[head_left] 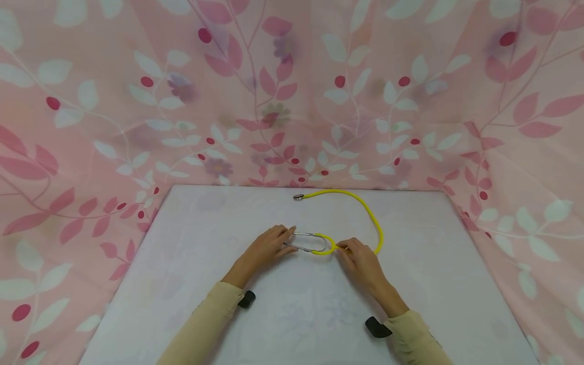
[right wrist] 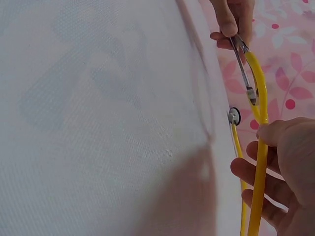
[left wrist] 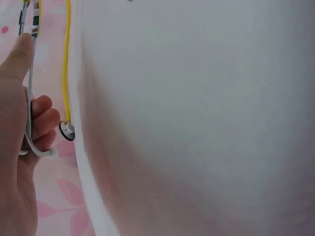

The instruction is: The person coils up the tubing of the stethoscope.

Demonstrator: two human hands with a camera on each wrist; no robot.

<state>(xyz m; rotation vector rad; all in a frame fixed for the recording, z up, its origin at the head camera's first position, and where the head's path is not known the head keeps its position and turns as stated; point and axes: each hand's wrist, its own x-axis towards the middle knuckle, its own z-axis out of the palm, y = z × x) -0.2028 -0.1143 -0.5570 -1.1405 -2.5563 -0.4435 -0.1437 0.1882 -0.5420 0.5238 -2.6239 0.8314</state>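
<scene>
Both hands are on the stethoscope (head_left: 339,223) near the middle of the white table (head_left: 191,263). The left hand (head_left: 264,250) pinches the metal ear tubes (head_left: 306,242) at their ends, fingers curled round them, while the right hand (head_left: 362,261) grips the yellow tubing (head_left: 371,218) just past the fork. It looks like the gathering-up step: the headset is held, but the long tube loops away to the right and back to the chest piece (head_left: 298,196), which lies close to the far edge. The next move probably calls for drawing that loop in without dragging the chest piece off the back. There is plenty of bare tabletop left, right and in front; the pink leaf-patterned cloth (head_left: 91,126) hems in the far side.
</scene>
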